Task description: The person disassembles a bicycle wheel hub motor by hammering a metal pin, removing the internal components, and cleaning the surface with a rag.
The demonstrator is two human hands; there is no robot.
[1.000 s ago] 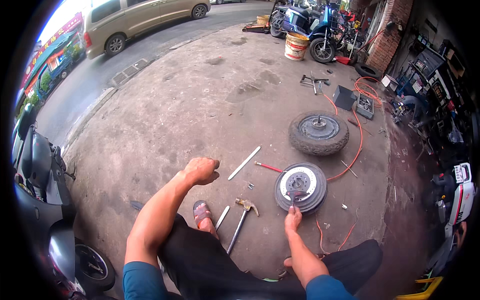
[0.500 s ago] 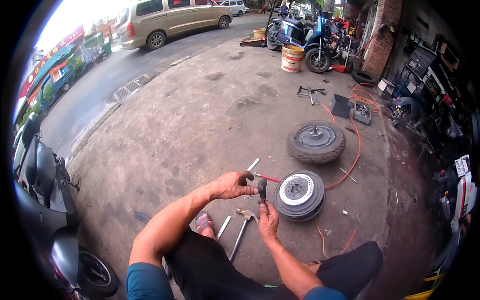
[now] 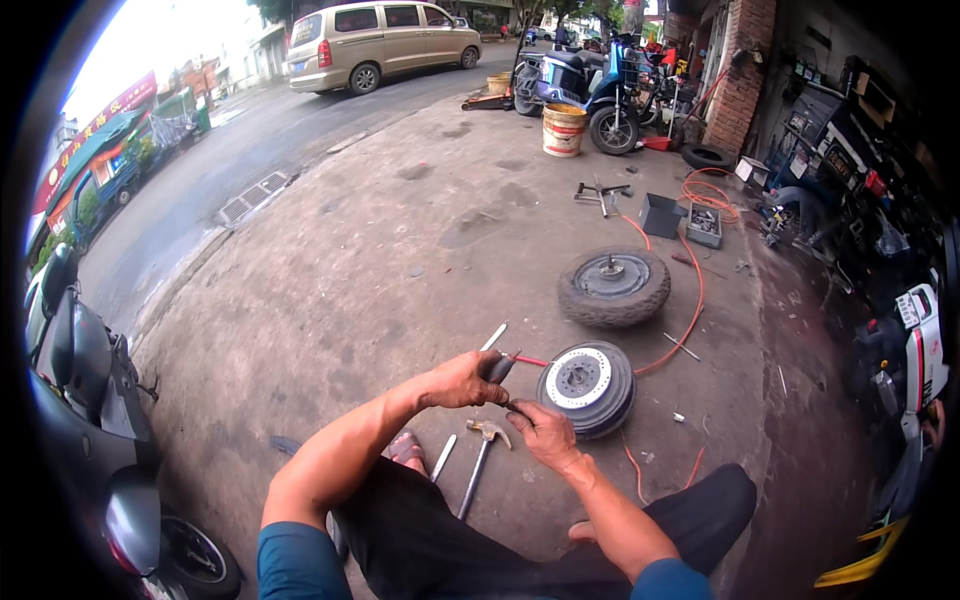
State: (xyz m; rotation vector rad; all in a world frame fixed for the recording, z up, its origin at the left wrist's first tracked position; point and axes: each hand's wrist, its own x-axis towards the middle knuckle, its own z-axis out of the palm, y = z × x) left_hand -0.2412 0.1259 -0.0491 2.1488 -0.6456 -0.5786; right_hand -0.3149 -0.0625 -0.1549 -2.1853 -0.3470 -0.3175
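My left hand [image 3: 460,382] is closed round a dark, rounded, bulb-like piece [image 3: 498,370] with a narrow tip; its exact kind is unclear. Close below it, the fingers of my right hand [image 3: 546,432] pinch together at a small dark end, too small to name. Both hands are raised over my lap, nearly touching. Just right of them lies a small wheel [image 3: 580,379] with a white perforated disc, flat on the ground. A red-tipped air hose [image 3: 532,361] reaches its left side. A claw hammer [image 3: 487,431] and a flat metal lever [image 3: 443,460] lie below my hands.
Beyond the small wheel lies a bigger knobbly-tyred wheel [image 3: 613,290]. Orange hose [image 3: 697,300] curls past grey metal boxes [image 3: 661,216] and a cross wrench [image 3: 600,193]. Another lever [image 3: 494,337] is farther ahead. A parked scooter [image 3: 85,430] stands left; a bucket [image 3: 564,131] stands far off.
The dark piece has passed from upright above my right hand into my left hand's grip, now tilted. My right hand has turned inward beneath it. The view has shifted slightly.
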